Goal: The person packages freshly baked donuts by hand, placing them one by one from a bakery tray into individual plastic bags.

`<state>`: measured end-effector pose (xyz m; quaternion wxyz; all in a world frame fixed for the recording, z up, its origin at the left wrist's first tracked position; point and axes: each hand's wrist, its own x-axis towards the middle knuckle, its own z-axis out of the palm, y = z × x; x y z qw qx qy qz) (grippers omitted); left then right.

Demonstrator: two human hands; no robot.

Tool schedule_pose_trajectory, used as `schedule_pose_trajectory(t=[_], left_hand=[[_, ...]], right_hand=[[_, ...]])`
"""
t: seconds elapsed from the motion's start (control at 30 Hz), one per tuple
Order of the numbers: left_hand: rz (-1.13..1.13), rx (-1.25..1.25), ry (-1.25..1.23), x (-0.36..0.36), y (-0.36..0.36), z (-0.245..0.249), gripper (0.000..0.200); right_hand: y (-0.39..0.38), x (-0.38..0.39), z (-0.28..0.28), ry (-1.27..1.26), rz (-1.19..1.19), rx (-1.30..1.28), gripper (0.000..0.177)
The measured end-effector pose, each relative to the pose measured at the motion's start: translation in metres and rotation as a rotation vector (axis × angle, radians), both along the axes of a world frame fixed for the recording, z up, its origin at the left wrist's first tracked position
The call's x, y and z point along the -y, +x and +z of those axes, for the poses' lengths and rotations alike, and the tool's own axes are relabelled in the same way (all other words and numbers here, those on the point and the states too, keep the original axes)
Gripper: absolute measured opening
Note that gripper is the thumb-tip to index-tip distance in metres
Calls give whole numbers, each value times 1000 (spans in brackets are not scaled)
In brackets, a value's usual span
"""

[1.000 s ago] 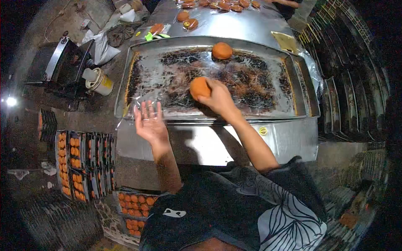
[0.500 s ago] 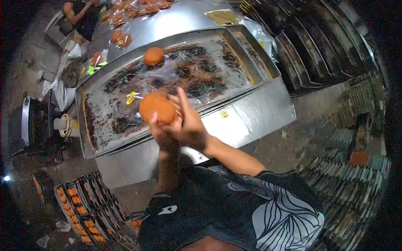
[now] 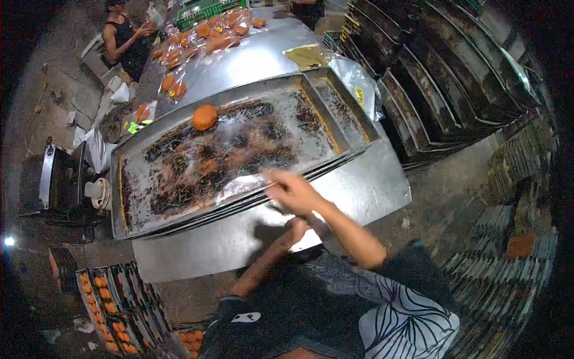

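My right hand [image 3: 291, 192] is over the front edge of the large metal tray [image 3: 239, 209], its fingers bent together and blurred. Whatever it may hold is too smeared to make out. A shiny patch like clear plastic [image 3: 242, 184] lies just left of its fingertips. Below it, over the steel table's front part [image 3: 197, 254], my left hand [image 3: 294, 232] is close to my body, its fingers smeared by motion. One round orange-brown bun [image 3: 205, 117] rests near the back rim of the stained tray, touched by neither hand.
Bagged buns [image 3: 218, 40] lie on the table's far side, before a green crate [image 3: 209, 13]. Another person [image 3: 122, 36] is at the back left. Stacked dark trays [image 3: 430, 90] stand at the right. Racks of buns [image 3: 107, 293] are at the lower left.
The bun that both hands held in a clear bag no longer shows in them. My hands have moved right and toward my body and come apart. The view has shifted.
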<state>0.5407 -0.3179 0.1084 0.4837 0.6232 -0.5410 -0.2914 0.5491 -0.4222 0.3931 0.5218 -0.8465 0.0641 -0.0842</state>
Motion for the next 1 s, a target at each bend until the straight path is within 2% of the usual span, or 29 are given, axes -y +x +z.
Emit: schedule_pose_trajectory(t=[0.03,0.07,0.1,0.17,0.2,0.23,0.27,0.3,0.37,0.4,0.43,0.5,0.53,0.57,0.63,0.67,0.7,0.73,0.77,0.8,0.83,0.87,0.9,0.93,0.97,1.0], left_hand=[[-178,467,-114,-8,15,-12,18],[-166,262,32,-15,24,28,18],[-162,175,-37,-16,28,45,21],[-166,7,-177,-17,35,80,33],[-165,-163,129,-10,25,137,33],[-161,-335,436,-7,16,168,33],[-149,-227,225,-5,11,144,34],[-134,-224,220,-2,10,147,34],[-160,-253,419,3,11,158,23],[-47,-367,282,-1,-2,158,19],[50,-464,132,-5,-14,165,17],[197,-605,208,-5,-11,189,14],[204,-892,83,-9,-5,217,11],[317,-50,-167,-6,8,244,8],[260,-11,-187,-18,13,265,6],[401,56,-298,-20,18,263,7],[516,-86,-130,-29,33,280,15],[714,-405,-352,-30,51,283,18],[714,-605,-568,-34,78,272,22],[691,-786,-796,-37,105,261,26],[680,-684,-683,-67,131,252,30],[666,-575,-576,-96,156,242,35],[755,-571,-532,-116,172,242,37],[919,-557,-479,-136,188,244,40],[1081,-563,-425,-153,203,243,43],[1212,-592,-392,-169,216,246,46]], right_hand=[[-47,-8,-39,116,-128,-65,26],[-85,-9,-71,186,-83,-150,23],[-123,-11,-102,250,-41,-238,20],[-147,-12,-106,219,-21,-233,20],[-145,-10,-104,213,-112,-259,20],[-141,-9,-100,206,-199,-286,21],[-140,-4,-90,167,-163,-207,24],[-142,-6,-80,162,-149,-204,24],[-151,-19,-68,-135,-431,-325,20],[-153,-29,-77,-117,-530,-244,19],[-149,-37,-73,-109,-585,-205,11],[-131,-46,-49,264,-609,-378,19],[-124,-37,-62,658,-562,-530,34],[-104,-28,-53,896,-550,-355,33],[-62,-11,-35,1422,-472,-24,34],[-36,-17,-13,1321,-464,98,45],[-9,-22,9,1220,-461,219,58],[17,-33,18,1476,-90,510,62],[36,-58,36,1617,-37,522,58],[55,-77,18,1689,125,350,54],[71,-95,0,1750,280,173,51],[87,-110,-1,1585,211,-5,43],[108,-121,0,1410,149,-171,35],[141,-111,3,459,227,-110,23],[171,-114,31,382,226,-198,28],[214,-108,35,-146,112,-226,47]])
